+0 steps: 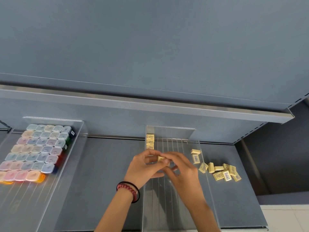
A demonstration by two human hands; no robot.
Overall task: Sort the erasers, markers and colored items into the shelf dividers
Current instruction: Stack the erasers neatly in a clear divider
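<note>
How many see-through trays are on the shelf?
2. The left tray holds colored boxes. The middle tray has yellow erasers lined up at its back, with the left hand and right hand over it. None seem hidden.

A yellow eraser (161, 158) is pinched between the left hand (143, 168) and right hand (182, 171) over the clear divider tray (175, 136). Three erasers (150, 142) line the back of its leftmost lane. Loose erasers (224, 172) lie scattered on the shelf (108, 164) to its right.

Soft, even light fills my shelf (107, 173). Faint shadows streak the clear divider (168, 133), whose walls catch pale glare. My fingers (174, 156) smear slightly with motion, and the wide lens bends the shelf edges.
</note>
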